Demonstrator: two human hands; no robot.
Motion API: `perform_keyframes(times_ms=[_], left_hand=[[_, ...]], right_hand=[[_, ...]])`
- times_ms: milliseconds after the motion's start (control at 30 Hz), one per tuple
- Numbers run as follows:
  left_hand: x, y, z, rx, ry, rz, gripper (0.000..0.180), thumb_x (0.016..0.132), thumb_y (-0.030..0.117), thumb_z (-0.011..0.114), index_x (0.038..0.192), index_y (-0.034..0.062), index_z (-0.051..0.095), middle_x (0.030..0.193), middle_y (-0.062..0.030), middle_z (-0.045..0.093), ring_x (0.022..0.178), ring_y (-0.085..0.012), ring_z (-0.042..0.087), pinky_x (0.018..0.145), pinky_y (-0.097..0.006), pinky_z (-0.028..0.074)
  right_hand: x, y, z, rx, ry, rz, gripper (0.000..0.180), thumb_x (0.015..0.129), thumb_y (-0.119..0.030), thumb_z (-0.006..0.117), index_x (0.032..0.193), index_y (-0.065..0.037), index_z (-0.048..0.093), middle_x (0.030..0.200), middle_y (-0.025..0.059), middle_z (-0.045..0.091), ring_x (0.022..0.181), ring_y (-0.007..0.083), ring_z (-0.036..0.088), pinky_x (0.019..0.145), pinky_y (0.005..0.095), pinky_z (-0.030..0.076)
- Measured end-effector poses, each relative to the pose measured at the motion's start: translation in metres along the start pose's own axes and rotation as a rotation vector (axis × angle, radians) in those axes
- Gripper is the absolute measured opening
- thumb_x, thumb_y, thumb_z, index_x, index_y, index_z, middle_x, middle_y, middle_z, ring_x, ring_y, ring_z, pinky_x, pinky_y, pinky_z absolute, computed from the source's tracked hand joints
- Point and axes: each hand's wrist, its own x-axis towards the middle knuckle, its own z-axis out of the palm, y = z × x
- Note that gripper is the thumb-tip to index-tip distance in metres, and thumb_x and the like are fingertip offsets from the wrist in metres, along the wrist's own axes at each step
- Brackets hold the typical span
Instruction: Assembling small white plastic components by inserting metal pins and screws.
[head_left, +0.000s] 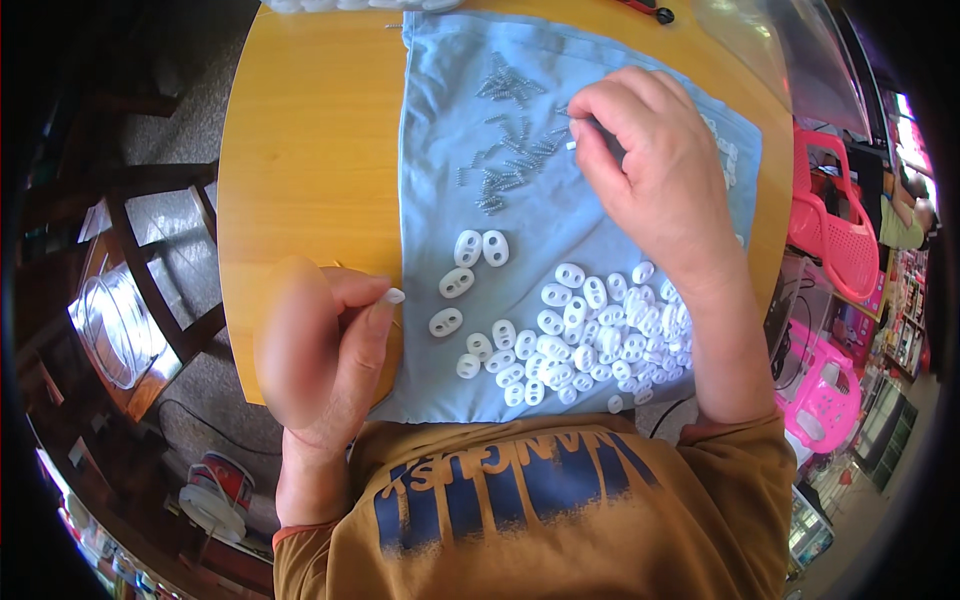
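Note:
My left hand, partly blurred, is closed in a pinch over the wooden table beside the cloth's left edge. A small white plastic piece pokes out between its thumb and forefinger. Over the upper right of the blue-grey cloth, my right hand has thumb and forefinger nearly together. A tiny white bit shows by its thumb tip; what the fingers grip is too small to make out. Just left of that hand lie loose grey screws. White oval two-hole pieces are heaped near my body, with several set apart.
The wooden table shows left of the cloth. More white pieces lie beyond my right wrist. A clear plastic bag sits at the far edge. Pink plastic chairs stand to the right, and a red-and-white bucket at the lower left.

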Motion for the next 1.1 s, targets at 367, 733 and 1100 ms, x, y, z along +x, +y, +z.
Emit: perform_keyframes(times_ms=[367, 733, 1100], left_hand=[[0.0, 0.0, 0.001, -0.007, -0.008, 0.0, 0.013, 0.074, -0.009, 0.061, 0.086, -0.003, 0.06, 0.077, -0.0084, 0.058, 0.066, -0.0137, 0.054, 0.059, -0.023, 0.042], [-0.001, -0.002, 0.001, -0.019, -0.004, 0.005, 0.013, 0.075, -0.009, 0.061, 0.087, -0.0037, 0.059, 0.079, -0.0085, 0.058, 0.069, -0.0148, 0.054, 0.061, -0.023, 0.043], [-0.001, -0.001, 0.0, -0.05, -0.003, -0.004, 0.013, 0.075, -0.009, 0.061, 0.087, -0.004, 0.059, 0.079, -0.0087, 0.058, 0.07, -0.0146, 0.054, 0.062, -0.023, 0.042]], right_hand=[[0.0, -0.001, -0.003, -0.275, -0.037, -0.168, 0.014, 0.064, -0.004, 0.064, 0.075, -0.01, 0.059, 0.079, 0.0041, 0.05, 0.079, 0.0224, 0.051, 0.072, 0.0347, 0.044], [-0.005, -0.014, -0.011, 0.026, -0.047, -0.132, 0.023, 0.073, -0.002, 0.064, 0.096, -0.004, 0.062, 0.088, 0.0087, 0.057, 0.081, 0.0255, 0.054, 0.069, 0.0334, 0.045], [-0.002, 0.004, -0.014, 0.08, -0.012, 0.036, 0.007, 0.073, -0.003, 0.061, 0.08, -0.002, 0.062, 0.076, 0.0087, 0.058, 0.076, 0.0274, 0.055, 0.066, 0.0364, 0.045]])
